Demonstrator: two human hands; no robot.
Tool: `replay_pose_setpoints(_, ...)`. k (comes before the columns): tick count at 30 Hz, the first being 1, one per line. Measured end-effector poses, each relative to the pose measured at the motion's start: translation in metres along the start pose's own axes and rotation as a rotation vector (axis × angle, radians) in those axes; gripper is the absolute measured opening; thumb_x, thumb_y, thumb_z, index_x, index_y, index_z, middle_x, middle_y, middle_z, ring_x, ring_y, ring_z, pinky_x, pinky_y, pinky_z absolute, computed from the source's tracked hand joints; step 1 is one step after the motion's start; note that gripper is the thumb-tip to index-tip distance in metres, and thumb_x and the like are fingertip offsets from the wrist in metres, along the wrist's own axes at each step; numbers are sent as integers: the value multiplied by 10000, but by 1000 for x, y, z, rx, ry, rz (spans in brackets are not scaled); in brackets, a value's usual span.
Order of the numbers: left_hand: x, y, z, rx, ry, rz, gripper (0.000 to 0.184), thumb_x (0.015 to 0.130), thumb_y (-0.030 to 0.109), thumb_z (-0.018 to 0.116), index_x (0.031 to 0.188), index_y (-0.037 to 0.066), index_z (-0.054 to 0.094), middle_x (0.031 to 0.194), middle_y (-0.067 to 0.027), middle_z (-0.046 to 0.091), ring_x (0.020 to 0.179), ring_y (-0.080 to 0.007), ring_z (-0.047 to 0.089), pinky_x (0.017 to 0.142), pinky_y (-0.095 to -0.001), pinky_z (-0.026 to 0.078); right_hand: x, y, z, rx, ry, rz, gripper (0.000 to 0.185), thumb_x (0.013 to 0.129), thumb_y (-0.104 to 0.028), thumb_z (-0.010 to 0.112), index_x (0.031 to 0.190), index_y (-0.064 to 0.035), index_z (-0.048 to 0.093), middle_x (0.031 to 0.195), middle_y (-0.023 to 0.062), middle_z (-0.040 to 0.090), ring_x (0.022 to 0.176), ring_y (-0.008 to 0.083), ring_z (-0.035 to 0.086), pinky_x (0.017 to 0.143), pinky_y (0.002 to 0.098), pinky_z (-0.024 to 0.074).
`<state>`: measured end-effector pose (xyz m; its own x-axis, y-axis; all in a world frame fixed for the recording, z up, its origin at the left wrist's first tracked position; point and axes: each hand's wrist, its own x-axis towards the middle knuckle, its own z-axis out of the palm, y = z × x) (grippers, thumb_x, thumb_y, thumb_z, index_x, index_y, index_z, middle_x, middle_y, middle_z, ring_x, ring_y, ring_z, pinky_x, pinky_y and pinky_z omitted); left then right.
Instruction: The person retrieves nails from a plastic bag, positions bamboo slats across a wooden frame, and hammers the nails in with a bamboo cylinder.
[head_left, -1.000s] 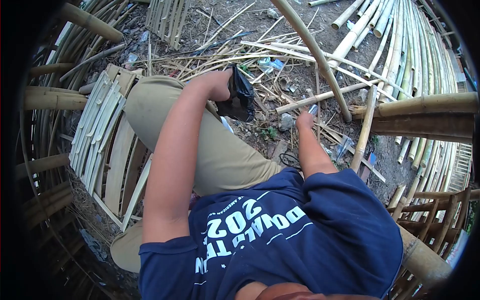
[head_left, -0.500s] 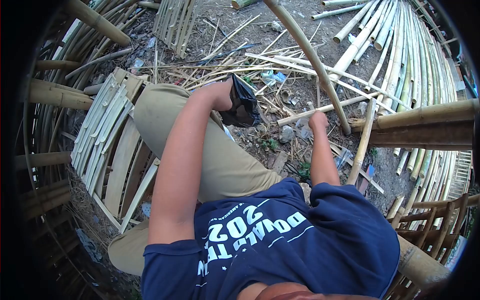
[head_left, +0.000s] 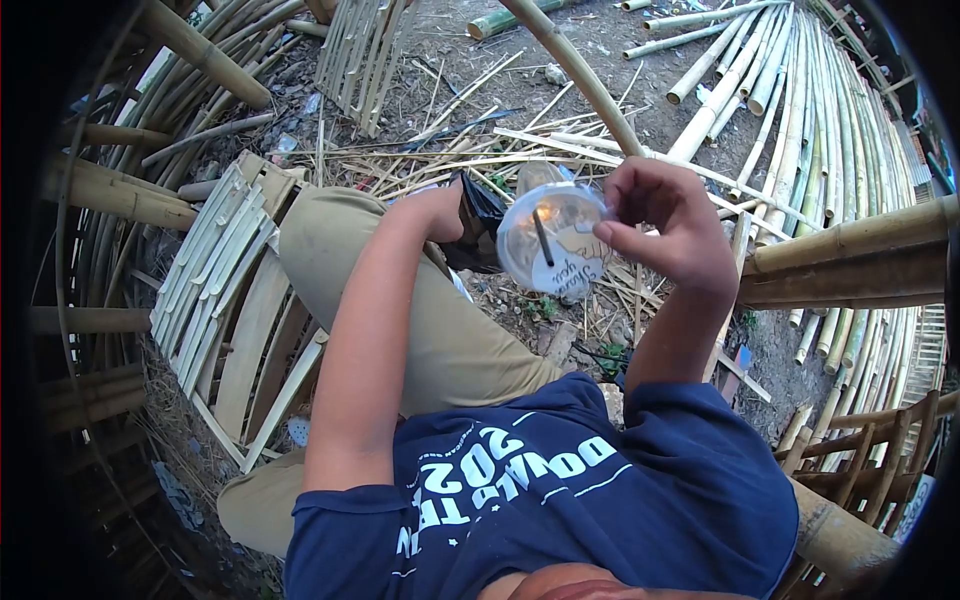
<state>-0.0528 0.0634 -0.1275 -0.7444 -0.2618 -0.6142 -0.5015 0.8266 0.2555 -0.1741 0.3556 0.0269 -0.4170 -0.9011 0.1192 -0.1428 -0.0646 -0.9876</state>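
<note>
My right hand (head_left: 665, 215) is raised in front of my chest, pinching the edge of a clear plastic drink cup (head_left: 550, 240). Its round top faces me, with "Thank you" printed on it and a dark straw or slit across it. To the left, my left hand (head_left: 440, 212) is closed on a crumpled black plastic bag (head_left: 484, 222), beside my bent knee. Part of that hand's fingers is hidden by the bag. Beneath both hands the ground is littered with bamboo scraps (head_left: 440, 165).
A slatted bamboo piece (head_left: 215, 270) lies left of my leg. Many cut bamboo poles (head_left: 790, 110) are spread at the right. A thin pole (head_left: 575, 70) slants down in front of me, and a thick bamboo beam (head_left: 850, 240) juts in from the right.
My right hand has come up from the ground toward me, now with the clear plastic cup in its fingers. The left hand keeps the black bag in nearly the same place.
</note>
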Motion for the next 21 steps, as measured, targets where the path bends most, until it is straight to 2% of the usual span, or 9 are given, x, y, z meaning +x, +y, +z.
replay_pose_setpoints(3,12,-6,8,-13,-2,27,915,820,100,559,1635,-36,166,1391,-268,626,1267,-383,629,1060,-431,513,-17,-44,19,-17,-71,-119,215,777,-2,792,932,44,649,801,48,666,705,105,652,645,232,515)
replay_pose_setpoints(6,-5,4,0,-41,-3,55,916,820,101,558,1634,-38,161,1383,-270,630,1260,-385,633,1056,-434,515,-26,-68,30,-45,-134,-350,200,755,22,780,899,72,652,771,90,681,659,132,663,581,244,516)
replay_pose_setpoints(10,-13,8,-5,-61,7,69,919,819,102,556,1634,-41,155,1373,-273,635,1251,-389,638,1051,-437,518,-26,-76,32,28,-317,-501,205,738,38,811,878,64,663,722,126,691,603,170,677,504,252,511)
replay_pose_setpoints(17,-17,7,-6,-34,29,9,923,818,103,554,1633,-47,145,1355,-279,644,1236,-394,647,1041,-443,523,-30,-96,37,85,-447,-477,200,751,57,836,866,61,673,676,134,677,549,212,675,493,299,545)
replay_pose_setpoints(20,-27,19,-15,-99,-40,-64,977,798,5,553,1663,15,98,1385,-287,626,1251,-376,644,1020,-429,538,-31,-100,40,98,-485,-464,176,767,75,830,860,74,680,660,140,667,532,222,660,486,317,540)
replay_pose_setpoints(21,-27,17,-13,-99,-20,-46,974,795,-1,542,1656,-8,86,1376,-297,627,1238,-378,649,1012,-419,539,-30,-100,40,120,-509,-459,170,773,80,829,859,78,682,656,142,664,529,223,654,481,323,533)
